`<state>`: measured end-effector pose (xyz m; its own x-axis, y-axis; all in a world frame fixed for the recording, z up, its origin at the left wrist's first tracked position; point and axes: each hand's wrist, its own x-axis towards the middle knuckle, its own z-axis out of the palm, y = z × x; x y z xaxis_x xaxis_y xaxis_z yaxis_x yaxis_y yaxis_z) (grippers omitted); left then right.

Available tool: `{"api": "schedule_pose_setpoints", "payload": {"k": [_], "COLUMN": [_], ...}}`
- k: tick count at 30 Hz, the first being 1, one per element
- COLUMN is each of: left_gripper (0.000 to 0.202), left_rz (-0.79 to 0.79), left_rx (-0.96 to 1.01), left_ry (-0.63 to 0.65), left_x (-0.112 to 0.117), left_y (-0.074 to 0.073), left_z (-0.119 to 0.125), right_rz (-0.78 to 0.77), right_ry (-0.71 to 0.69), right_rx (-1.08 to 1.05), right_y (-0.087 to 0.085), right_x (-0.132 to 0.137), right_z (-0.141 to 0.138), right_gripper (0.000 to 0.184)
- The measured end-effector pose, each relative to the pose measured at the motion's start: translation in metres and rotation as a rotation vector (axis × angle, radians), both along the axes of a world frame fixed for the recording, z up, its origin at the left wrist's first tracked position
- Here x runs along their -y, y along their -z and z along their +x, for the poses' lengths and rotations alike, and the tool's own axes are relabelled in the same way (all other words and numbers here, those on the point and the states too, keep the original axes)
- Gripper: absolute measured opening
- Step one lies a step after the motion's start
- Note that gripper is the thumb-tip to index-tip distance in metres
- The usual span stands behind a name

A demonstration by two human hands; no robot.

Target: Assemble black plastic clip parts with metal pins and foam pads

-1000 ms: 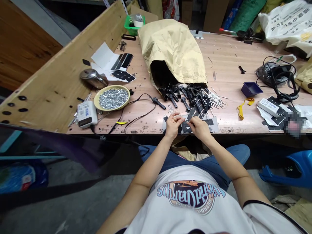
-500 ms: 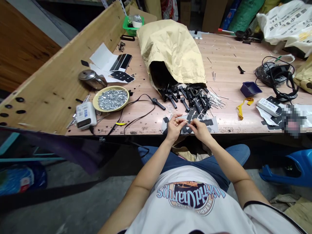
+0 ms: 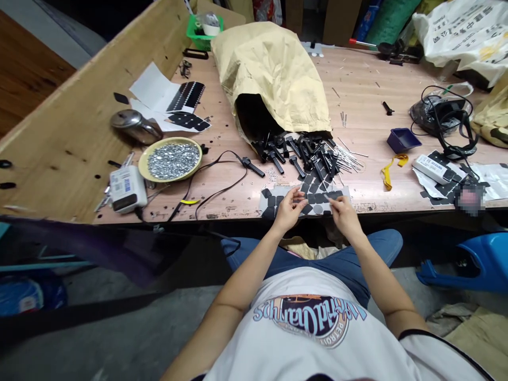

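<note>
My left hand (image 3: 290, 210) is over the near edge of the table, fingers curled and thumb close to the fingertips; whatever they hold, if anything, is too small to make out. To its right, my right hand (image 3: 345, 216) pinches a small, thin, pale piece (image 3: 327, 197) whose kind I cannot tell. Beneath both hands lies a light sheet (image 3: 263, 197) with black rounded patches (image 3: 317, 198) on it. Just beyond is a heap of black plastic parts (image 3: 296, 165), with thin metal rods (image 3: 349, 159) at its right side.
A large paper sack (image 3: 278, 74) lies open behind the heap. On the left are a yellow bowl (image 3: 141, 168) of small shiny metal pieces, a white box (image 3: 127, 185) and a black strap (image 3: 225, 185). A purple tray (image 3: 404, 140) and yellow strap (image 3: 387, 177) lie right.
My hands were close together over the sheet and have moved apart. The right hand has gone right with the small piece. The whole view has shifted slightly.
</note>
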<state>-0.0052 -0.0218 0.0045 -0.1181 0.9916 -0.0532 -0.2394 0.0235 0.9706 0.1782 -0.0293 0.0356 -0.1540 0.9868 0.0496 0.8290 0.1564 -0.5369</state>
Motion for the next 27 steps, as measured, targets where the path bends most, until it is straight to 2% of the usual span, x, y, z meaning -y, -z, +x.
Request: {"api": "schedule_pose_setpoints", "payload": {"k": [2, 6, 10, 14, 18, 22, 25, 26, 27], "left_gripper": [0.036, 0.025, 0.022, 0.019, 0.019, 0.017, 0.016, 0.015, 0.014], "left_rz": [0.02, 0.016, -0.006, -0.021, -0.001, -0.012, 0.006, 0.005, 0.0], "left_rx": [-0.062, -0.115, -0.131, -0.126, -0.131, -0.137, -0.143, -0.145, -0.144], "left_ry": [-0.064, -0.139, -0.208, -0.194, -0.218, -0.194, -0.183, -0.187, -0.192], "left_x": [-0.001, -0.005, -0.005, -0.003, -0.003, -0.002, 0.001, 0.002, 0.002], "left_y": [-0.001, 0.001, 0.002, 0.002, 0.001, 0.0, -0.003, -0.004, -0.005], "left_z": [-0.003, -0.012, -0.016, -0.016, -0.018, -0.019, -0.018, -0.017, -0.016], "right_rz": [-0.022, -0.057, -0.027, -0.043, 0.028, -0.073, -0.039, -0.051, -0.092], "right_ry": [0.114, -0.035, 0.13, -0.06, 0.158, -0.041, 0.162, 0.187, 0.149], "right_rx": [0.113, 0.104, 0.095, 0.019, -0.002, -0.061, -0.052, -0.076, -0.124], "right_y": [0.008, 0.02, 0.021, 0.023, 0.027, 0.026, 0.022, 0.021, 0.02], "right_x": [0.001, 0.002, -0.002, -0.006, -0.01, -0.009, -0.012, -0.013, -0.013], "right_z": [0.003, -0.002, -0.002, 0.0, 0.005, 0.003, 0.004, 0.004, 0.004], "right_gripper": [0.03, 0.028, 0.031, 0.026, 0.029, 0.023, 0.026, 0.026, 0.025]}}
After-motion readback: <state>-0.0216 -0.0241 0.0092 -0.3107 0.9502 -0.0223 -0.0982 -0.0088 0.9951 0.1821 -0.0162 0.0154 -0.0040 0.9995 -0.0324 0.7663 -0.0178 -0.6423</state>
